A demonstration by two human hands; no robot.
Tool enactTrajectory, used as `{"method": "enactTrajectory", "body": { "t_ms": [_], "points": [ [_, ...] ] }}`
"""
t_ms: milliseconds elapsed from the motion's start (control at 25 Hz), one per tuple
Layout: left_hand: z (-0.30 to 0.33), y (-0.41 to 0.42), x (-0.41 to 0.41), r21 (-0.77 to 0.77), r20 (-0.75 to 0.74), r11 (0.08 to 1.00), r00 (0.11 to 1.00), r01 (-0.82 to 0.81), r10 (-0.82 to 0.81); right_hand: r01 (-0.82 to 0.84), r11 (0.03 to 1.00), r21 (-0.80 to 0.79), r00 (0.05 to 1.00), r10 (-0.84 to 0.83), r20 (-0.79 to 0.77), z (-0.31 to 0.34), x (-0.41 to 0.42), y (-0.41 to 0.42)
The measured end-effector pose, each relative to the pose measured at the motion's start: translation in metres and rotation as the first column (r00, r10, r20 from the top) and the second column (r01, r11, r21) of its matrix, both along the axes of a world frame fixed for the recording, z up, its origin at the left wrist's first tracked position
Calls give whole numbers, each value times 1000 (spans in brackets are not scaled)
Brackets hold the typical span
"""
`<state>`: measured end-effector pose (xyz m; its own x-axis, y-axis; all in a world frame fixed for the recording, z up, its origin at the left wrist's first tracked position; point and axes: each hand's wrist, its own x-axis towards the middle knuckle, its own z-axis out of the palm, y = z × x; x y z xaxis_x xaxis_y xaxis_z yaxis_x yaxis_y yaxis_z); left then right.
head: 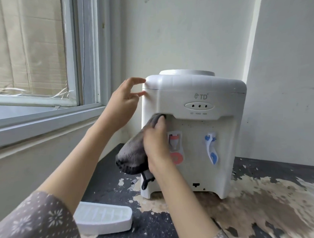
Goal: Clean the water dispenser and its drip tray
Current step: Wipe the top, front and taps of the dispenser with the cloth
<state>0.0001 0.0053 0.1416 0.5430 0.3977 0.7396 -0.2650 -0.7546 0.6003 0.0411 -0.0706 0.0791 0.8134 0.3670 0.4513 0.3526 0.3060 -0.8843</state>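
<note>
We find the water dispenser [194,128] standing on a worn dark counter [262,204] in the wall corner, at about 3 o'clock of the view centre. Its drip tray [102,220] is detached and lies on the counter at 7 o'clock of the unit, well apart from it. Our right hand [156,145] presses a grey cloth [134,155] against the front panel, fingers curled over the cloth, its upper end pushed into the recess under the indicator panel [199,105]. The left hand [123,102] is spread, fingertips touching the upper left corner at 10 o'clock of the unit, holding nothing. Dark specks show on the recessed face around the red tap [174,141] and blue tap [211,147]. In our judgement the wipe should run along the recess edge toward 3 o'clock, with firm pressure and the left hand bracing the body, taking care around the tap levers
</note>
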Motion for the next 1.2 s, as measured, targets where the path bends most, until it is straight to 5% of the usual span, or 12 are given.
{"method": "enactTrajectory", "body": {
  "t_ms": [80,200,280,520,600,760,960,1200],
  "points": [
    [3,3,-3,-15,-45,1000,999,21,-22,205,965,-165,951,-156,268,-10,-3,-1],
    [1,3,-5,-17,-73,999,997,32,-33,128,936,-327,926,6,378,-17,4,-20],
    [-1,2,-5,-38,-47,999,999,26,-28,34,933,-357,936,96,338,-16,12,-41],
    [-3,0,-1,-65,12,998,1000,-11,11,-266,963,54,961,269,-61,-23,26,-73],
    [-2,-3,-1,-73,19,997,1000,-12,13,-286,958,34,955,287,-71,-17,24,-63],
    [-1,-3,-4,-55,-29,998,999,29,-31,-92,983,-160,971,124,203,-9,-4,-39],
    [2,-1,-9,-45,-99,994,990,97,-101,272,878,-394,783,35,620,-22,3,-31],
    [-1,-6,-7,-116,-15,986,992,120,-123,278,954,-113,781,-156,605,-16,8,-46]
  ]
}}
